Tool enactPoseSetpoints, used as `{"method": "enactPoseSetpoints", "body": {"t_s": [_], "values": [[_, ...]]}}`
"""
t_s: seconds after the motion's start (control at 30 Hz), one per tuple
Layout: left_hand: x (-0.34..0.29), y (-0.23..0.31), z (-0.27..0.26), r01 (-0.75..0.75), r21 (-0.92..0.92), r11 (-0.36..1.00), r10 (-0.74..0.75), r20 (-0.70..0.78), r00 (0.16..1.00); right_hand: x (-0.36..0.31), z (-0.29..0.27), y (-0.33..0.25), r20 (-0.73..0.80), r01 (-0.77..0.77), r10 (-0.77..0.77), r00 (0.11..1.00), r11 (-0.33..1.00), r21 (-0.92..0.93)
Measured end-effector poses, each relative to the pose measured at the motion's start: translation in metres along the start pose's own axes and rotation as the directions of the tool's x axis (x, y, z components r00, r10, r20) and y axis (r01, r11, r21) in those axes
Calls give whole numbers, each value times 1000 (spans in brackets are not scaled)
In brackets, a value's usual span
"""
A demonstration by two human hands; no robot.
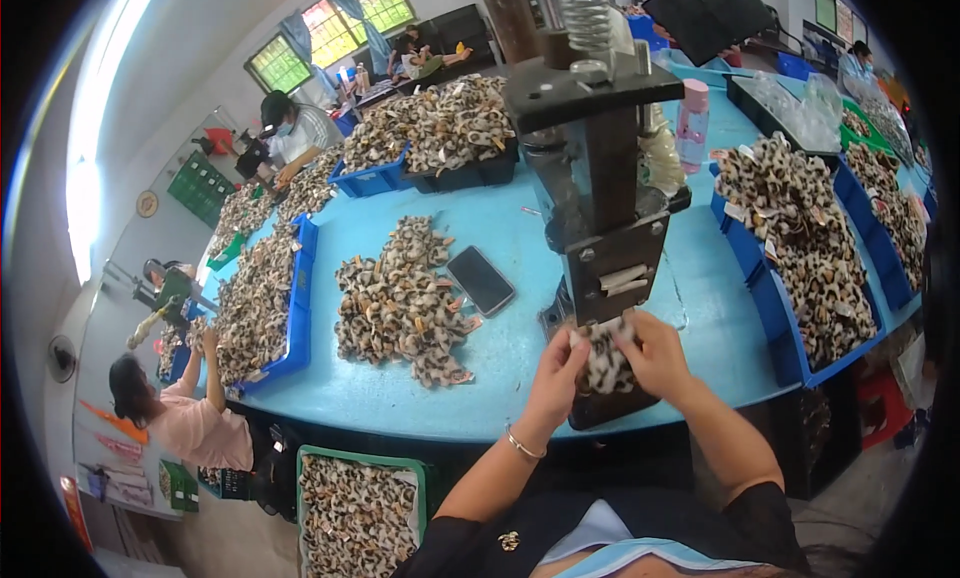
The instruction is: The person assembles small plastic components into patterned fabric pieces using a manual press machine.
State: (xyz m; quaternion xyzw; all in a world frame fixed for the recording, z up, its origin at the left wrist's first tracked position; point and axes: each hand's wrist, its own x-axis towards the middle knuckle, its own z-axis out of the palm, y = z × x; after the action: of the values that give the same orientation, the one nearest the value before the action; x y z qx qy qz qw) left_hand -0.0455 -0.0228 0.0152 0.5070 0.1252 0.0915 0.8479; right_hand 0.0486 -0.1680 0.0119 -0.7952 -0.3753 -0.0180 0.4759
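Both hands are at the foot of a dark bench press [612,253] with a coil spring on top. Between them is a small fluffy plush piece [606,366], spotted black, white and brown and slightly blurred. My left hand [562,366], with a bracelet at the wrist, pinches its left side. The fingers of my right hand [655,354] close on its right side. The piece sits just under the press head, above the dark base; whether it touches the tooling is hidden. A loose pile of similar plush pieces [395,313] lies left of the press, beside a dark phone [481,281].
Blue bins [300,308] heaped with plush pieces line the left; another blue bin [790,348] stands at right. A green-rimmed crate [425,468] sits below the table edge. Behind the press is a pink bottle [692,126]. Co-workers [185,418] sit around the blue table [500,368].
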Motion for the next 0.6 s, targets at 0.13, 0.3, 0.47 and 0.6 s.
{"method": "enactPoseSetpoints", "body": {"t_s": [0.13,0.3,0.47,0.6], "values": [[-20,-3,-7,-407,461,788,344,218,913,-27,-2,-21,-168,232,-198,966,947,221],[-40,21,0,-47,71,996,20,339,941,-28,-27,-43,215,-157,43,976,824,545],[-23,11,-11,210,60,976,-212,494,843,-31,-25,-35,100,315,-348,932,915,251],[-26,11,-7,94,41,995,-102,501,860,-24,-29,-38,145,351,-395,907,901,256]]}}
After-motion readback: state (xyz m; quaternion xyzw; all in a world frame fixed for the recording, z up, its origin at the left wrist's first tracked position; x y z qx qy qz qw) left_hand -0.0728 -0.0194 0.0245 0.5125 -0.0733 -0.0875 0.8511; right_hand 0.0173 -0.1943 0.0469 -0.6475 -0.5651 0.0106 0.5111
